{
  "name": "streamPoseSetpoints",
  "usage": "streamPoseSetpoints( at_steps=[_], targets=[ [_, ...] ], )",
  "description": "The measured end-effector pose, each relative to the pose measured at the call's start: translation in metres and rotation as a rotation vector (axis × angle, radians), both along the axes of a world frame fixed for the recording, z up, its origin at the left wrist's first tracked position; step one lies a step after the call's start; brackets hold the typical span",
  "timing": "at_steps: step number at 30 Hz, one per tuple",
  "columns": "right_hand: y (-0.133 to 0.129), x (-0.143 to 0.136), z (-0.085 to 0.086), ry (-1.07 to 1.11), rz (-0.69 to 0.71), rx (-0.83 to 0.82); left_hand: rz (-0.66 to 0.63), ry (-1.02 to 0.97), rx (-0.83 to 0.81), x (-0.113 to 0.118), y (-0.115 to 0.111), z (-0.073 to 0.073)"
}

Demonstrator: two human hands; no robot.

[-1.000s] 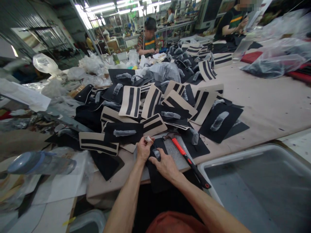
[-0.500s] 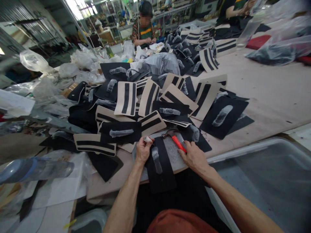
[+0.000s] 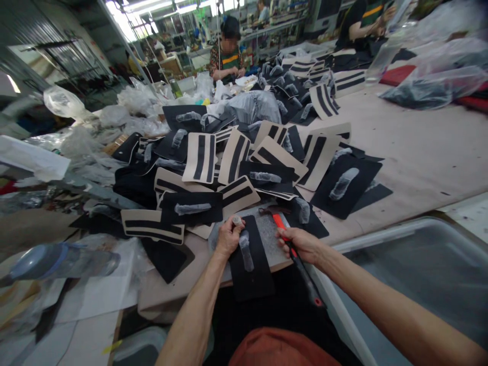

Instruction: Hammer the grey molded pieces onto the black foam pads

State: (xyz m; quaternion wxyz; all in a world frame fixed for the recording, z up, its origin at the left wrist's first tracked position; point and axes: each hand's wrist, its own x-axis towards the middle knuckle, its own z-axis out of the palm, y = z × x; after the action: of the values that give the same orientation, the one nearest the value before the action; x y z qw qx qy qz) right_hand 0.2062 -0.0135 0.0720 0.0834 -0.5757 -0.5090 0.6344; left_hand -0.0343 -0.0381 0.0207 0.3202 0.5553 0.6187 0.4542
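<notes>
My left hand (image 3: 227, 238) is closed around a short cylindrical tool (image 3: 237, 220) with a pale round top, held upright like a punch; its lower end is hidden. Under it lies a black panel (image 3: 252, 284) with a plastic-wrapped handle (image 3: 246, 254), partly overhanging the table's front edge. The panel rests on a grey slab (image 3: 268, 235). My right hand (image 3: 301, 243) grips a claw hammer (image 3: 280, 219) by its red and black handle, fingers wrapped near the head. The hammer's head is over the slab's far right part, beside the panel.
Several panels (image 3: 200, 157), black on one side and beige with black strips on the other, are heaped ahead. A grey plastic bin (image 3: 412, 269) stands at the right. A water bottle (image 3: 63, 262) lies at the left. A co-worker (image 3: 229, 53) sits across the table.
My right hand has closed round the hammer's handle and shifted slightly left; the handle's black end now shows below it. My left hand still holds the tool over the panel.
</notes>
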Motion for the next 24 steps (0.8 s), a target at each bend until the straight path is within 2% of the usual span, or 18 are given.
streamPoseSetpoints(
  at_steps=[2, 4, 5, 8, 10, 11, 14, 15, 16, 17, 19, 21, 22, 24],
  targets=[
    [-0.009, -0.008, 0.015, 0.055, -0.019, -0.039, 0.009, 0.02, 0.021, 0.001, -0.002, -0.003],
    [-0.014, -0.015, 0.04, 0.102, -0.021, 0.059, -0.002, 0.031, 0.034, 0.001, -0.004, -0.005],
    [-0.014, -0.018, 0.055, 0.116, -0.007, 0.192, -0.011, 0.034, 0.037, 0.001, -0.004, -0.005],
    [-0.013, -0.027, 0.088, 0.025, 0.047, 0.773, -0.029, 0.049, 0.039, 0.001, -0.005, -0.004],
    [-0.014, -0.033, 0.093, -0.127, 0.12, 1.038, -0.037, 0.071, 0.041, 0.001, -0.006, -0.003],
    [-0.014, -0.036, 0.091, -0.216, 0.202, 1.093, -0.039, 0.091, 0.036, 0.001, -0.006, -0.002],
    [-0.014, -0.039, 0.084, -0.466, 0.533, 1.068, -0.012, 0.177, -0.009, 0.0, -0.005, -0.001],
    [-0.013, -0.04, 0.087, -0.511, 0.588, 1.042, -0.005, 0.19, -0.019, 0.0, -0.005, -0.001],
    [-0.011, -0.04, 0.094, -0.522, 0.582, 1.041, -0.003, 0.186, -0.02, 0.0, -0.005, -0.001],
    [-0.01, -0.04, 0.103, -0.497, 0.516, 1.069, -0.009, 0.168, -0.012, 0.0, -0.005, 0.0],
    [-0.008, -0.04, 0.122, -0.389, 0.281, 1.165, -0.03, 0.119, 0.018, 0.0, -0.005, 0.0],
    [-0.008, -0.04, 0.129, -0.339, 0.099, 1.211, -0.034, 0.093, 0.032, -0.001, -0.005, 0.0],
    [-0.009, -0.04, 0.125, -0.361, 0.101, 1.192, -0.033, 0.087, 0.033, -0.001, -0.005, 0.0],
    [-0.011, -0.038, 0.11, -0.451, 0.246, 1.104, -0.031, 0.089, 0.024, -0.001, -0.005, -0.002]
  ],
)
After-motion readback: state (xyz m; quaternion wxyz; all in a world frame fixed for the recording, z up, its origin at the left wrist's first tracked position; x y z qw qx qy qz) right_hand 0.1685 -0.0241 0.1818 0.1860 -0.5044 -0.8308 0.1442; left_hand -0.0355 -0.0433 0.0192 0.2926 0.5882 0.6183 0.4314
